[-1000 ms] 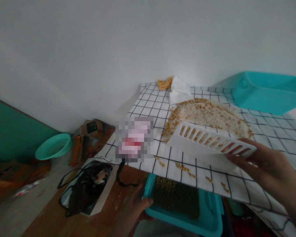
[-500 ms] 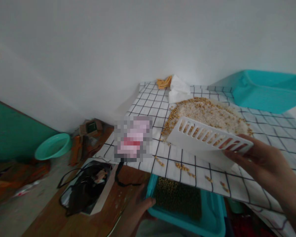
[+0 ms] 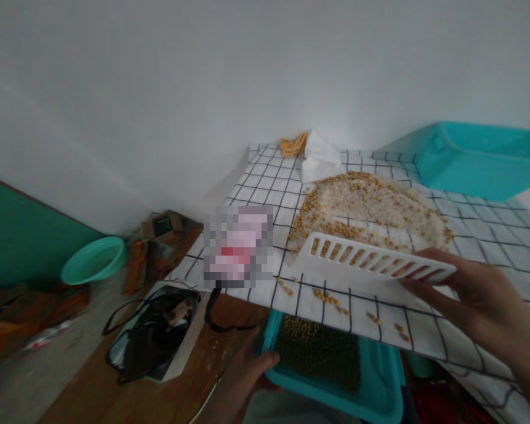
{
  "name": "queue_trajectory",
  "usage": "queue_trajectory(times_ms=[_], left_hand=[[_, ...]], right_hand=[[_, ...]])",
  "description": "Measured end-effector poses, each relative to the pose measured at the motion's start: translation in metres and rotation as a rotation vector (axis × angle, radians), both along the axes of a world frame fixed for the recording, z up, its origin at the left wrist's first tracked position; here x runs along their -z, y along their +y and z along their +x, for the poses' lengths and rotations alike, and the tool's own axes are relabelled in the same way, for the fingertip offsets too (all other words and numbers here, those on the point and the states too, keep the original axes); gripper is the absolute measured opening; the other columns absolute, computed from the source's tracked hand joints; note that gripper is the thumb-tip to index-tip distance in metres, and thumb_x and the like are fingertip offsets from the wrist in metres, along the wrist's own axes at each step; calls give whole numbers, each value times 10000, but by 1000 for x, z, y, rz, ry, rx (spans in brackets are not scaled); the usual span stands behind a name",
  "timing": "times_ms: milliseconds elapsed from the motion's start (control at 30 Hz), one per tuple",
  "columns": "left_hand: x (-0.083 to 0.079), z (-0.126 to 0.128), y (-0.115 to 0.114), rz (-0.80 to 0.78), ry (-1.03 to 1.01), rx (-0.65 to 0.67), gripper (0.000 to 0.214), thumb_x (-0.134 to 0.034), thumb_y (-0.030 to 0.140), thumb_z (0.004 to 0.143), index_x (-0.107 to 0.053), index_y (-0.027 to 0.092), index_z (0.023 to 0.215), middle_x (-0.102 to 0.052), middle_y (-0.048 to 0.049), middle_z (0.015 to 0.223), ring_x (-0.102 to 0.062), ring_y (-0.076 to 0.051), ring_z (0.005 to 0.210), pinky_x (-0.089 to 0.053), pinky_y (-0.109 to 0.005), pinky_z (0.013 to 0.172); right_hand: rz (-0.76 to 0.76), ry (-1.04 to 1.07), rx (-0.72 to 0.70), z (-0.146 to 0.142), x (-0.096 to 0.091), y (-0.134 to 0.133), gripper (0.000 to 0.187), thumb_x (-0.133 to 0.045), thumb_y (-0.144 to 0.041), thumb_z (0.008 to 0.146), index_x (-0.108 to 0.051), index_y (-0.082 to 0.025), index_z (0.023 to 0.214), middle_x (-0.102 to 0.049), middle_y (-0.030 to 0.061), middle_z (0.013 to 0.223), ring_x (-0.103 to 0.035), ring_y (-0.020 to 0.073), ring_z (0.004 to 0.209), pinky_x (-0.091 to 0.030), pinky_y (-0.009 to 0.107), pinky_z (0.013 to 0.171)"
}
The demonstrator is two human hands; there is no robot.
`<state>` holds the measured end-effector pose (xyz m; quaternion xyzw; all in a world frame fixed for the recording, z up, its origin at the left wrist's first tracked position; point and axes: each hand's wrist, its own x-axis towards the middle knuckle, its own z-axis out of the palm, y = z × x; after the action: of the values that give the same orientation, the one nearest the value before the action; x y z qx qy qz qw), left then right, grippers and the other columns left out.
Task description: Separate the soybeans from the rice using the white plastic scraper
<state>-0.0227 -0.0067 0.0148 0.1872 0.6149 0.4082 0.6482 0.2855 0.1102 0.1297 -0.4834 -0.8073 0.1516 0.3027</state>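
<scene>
My right hand [image 3: 472,294] is closed on the right end of a white plastic basket [image 3: 348,272], whose slotted side faces up. The basket is tilted over the near edge of a spread of yellow beans and pale grains [image 3: 362,203] on the checkered cloth. Lower down, my left hand [image 3: 251,365] grips the left rim of a teal tray [image 3: 377,383], its thumb over the edge. Yellow and dark green beans [image 3: 318,356] lie in that tray, just below the cloth's front edge.
A larger turquoise bin [image 3: 472,165] stands at the back right. Behind the spread lie white tissue [image 3: 320,156] and a tan cloth [image 3: 294,144]. A blurred pink object [image 3: 242,244] lies left. Loose beans [image 3: 325,296] dot the front edge. A box of black items [image 3: 159,333] sits lower left.
My right hand has drawn the basket toward me and lowered its slotted side. Pale cloth now shows through the near part of the spread. My left hand and the tray stay put.
</scene>
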Motion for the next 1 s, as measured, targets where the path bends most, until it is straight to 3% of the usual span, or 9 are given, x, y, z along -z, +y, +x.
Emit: queue_trajectory(times_ms=[167,300,467,600,833,1000], left_hand=[[0,-1,0,-14,-3,22,663,-742,277,660,-605,204,1305,-776,-56,921,-699,-220,688,-555,-305,541],[-2,-1,-2,-22,3,-5,637,-740,278,660,-604,194,1276,-775,-43,879,-687,-209,657,-526,-290,510],[-1,1,-3,-22,25,-33,593,-743,281,638,-609,164,1203,-760,-42,813,-663,-197,601,-488,-275,468],[-1,2,-1,-6,29,-12,580,-735,275,632,-632,186,1196,-757,-45,846,-669,-206,628,-485,-271,466],[-4,2,-4,7,40,-6,587,-714,282,657,-611,207,1230,-753,-36,853,-692,-230,676,-534,-307,544],[2,-1,-3,-11,41,0,629,-715,286,646,-593,190,1256,-759,-54,855,-693,-240,655,-505,-302,498]], right_hand=[[-81,-14,7,-15,-9,1,149,-608,-391,891,-667,-262,937,-780,-5,816,-721,171,641,-549,236,542],[-171,77,22,-24,-10,5,171,-596,-400,890,-673,-247,885,-770,-3,799,-713,166,634,-570,243,551],[-248,216,118,-13,1,7,251,-650,-443,849,-700,-247,997,-786,20,879,-739,206,712,-607,283,590],[-247,241,171,-9,4,8,283,-673,-449,832,-715,-248,1027,-787,26,937,-746,227,776,-622,311,636],[-219,198,125,-19,1,14,242,-652,-452,851,-704,-264,994,-777,14,914,-736,207,758,-613,296,623],[-203,214,101,-16,1,13,221,-652,-431,851,-701,-258,980,-770,13,891,-732,210,752,-606,296,606]])
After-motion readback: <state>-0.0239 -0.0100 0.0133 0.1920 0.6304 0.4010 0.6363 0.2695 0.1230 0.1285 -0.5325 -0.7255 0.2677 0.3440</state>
